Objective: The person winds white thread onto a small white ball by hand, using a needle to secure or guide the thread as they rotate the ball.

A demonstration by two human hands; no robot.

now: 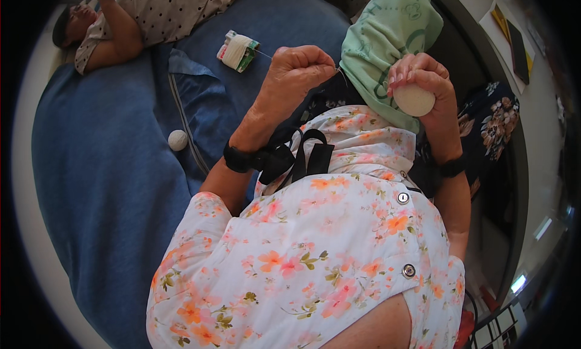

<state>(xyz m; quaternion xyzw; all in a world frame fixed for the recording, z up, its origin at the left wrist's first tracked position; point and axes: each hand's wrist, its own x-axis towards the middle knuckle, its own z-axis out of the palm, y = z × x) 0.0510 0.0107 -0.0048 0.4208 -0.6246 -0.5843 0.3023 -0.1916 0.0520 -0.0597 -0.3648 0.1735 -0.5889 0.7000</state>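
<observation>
My left hand is raised over my lap, thumb and forefinger pinched together on a thin pale thread. That thread runs from the left side of the fist to a small box wound with cream thread, which lies on the blue cover. A short loose end hangs at the fingertips; whether a needle is there too is too small to tell. In my right hand, the fingers curl around a round cream ball with a finely textured surface. The two hands are apart.
Another whitish ball rests on the blue cover, beside a zip-like seam. A light green cloth drapes over my lap. Another person in dotted clothing lies at the far left. A dark, phone-like object is at the far right.
</observation>
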